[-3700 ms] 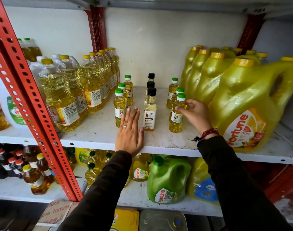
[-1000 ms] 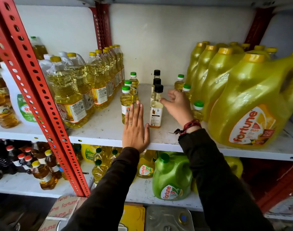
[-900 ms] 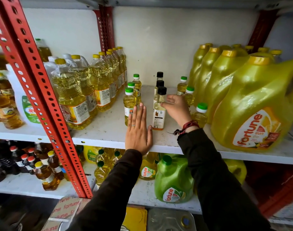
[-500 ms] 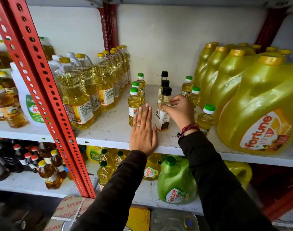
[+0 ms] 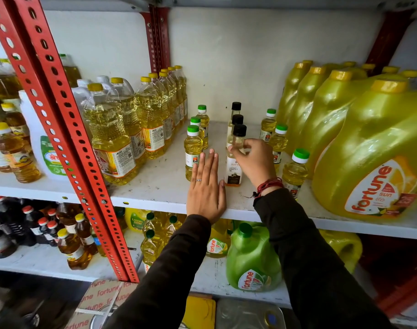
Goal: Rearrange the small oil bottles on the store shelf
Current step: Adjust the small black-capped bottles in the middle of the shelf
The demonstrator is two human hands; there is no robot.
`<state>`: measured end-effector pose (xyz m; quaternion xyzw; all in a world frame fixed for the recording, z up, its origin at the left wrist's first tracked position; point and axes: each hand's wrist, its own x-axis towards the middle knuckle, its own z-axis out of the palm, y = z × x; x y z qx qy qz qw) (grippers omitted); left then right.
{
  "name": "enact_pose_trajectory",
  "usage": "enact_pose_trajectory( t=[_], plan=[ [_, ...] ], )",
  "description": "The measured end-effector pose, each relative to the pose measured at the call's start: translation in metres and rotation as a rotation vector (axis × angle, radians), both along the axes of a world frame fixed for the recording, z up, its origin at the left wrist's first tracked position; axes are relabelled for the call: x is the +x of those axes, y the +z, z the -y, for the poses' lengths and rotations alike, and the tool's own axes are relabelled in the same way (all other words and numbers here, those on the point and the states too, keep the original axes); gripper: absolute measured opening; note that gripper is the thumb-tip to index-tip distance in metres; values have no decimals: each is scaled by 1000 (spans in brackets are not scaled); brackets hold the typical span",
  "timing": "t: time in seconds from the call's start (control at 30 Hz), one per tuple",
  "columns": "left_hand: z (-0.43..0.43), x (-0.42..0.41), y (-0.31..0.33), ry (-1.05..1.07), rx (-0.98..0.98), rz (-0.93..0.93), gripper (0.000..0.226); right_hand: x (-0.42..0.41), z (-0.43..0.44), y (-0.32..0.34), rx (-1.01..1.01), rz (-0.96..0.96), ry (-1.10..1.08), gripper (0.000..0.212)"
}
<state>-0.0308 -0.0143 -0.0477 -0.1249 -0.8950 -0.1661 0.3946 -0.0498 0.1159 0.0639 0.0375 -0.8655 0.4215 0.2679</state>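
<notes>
Left hand (image 5: pixel 206 188): flat, palm down, fingers spread little, on the shelf (image 5: pixel 155 188) edge.
Right hand (image 5: pixel 252 160): pinching the neck of the front black-capped bottle (image 5: pixel 234 160).
Bottle: clear, pale oil, white label, upright mid-shelf, heading a row of three.
Green-capped bottles (image 5: pixel 193 150): rows either side.
Jug (image 5: pixel 378 157): yellow, reads "fortune sun lite".

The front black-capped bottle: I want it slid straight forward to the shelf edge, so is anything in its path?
Nothing visible stands before the front black-capped bottle; the shelf ahead is bare. The left hand lies flat just beside that path, and the right hand already pinches the bottle's neck.
</notes>
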Motion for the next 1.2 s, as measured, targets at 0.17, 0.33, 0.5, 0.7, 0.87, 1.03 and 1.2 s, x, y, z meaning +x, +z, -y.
enact_pose_trajectory(
  t=[0.17,0.33,0.5,0.7,0.87,1.03,1.2],
  plan=[
    [-1,-1,0,2,9,0,68,1,1,-2,155,-77,-31,34],
    [0,0,-1,-14,20,5,68,9,-2,-3,183,-80,-5,31],
    [0,1,0,-24,26,7,68,23,-7,-7,206,-100,-13,35],
    [0,2,1,-42,46,12,68,42,-9,-13,246,-149,-18,39],
    [-1,2,1,-49,72,20,68,52,-11,-15,232,-159,-16,38],
    [-1,3,2,-50,81,23,68,55,-11,-14,234,-160,-15,37],
    [-1,3,2,-54,76,30,68,58,-11,-13,218,-133,-31,38]
  ],
)
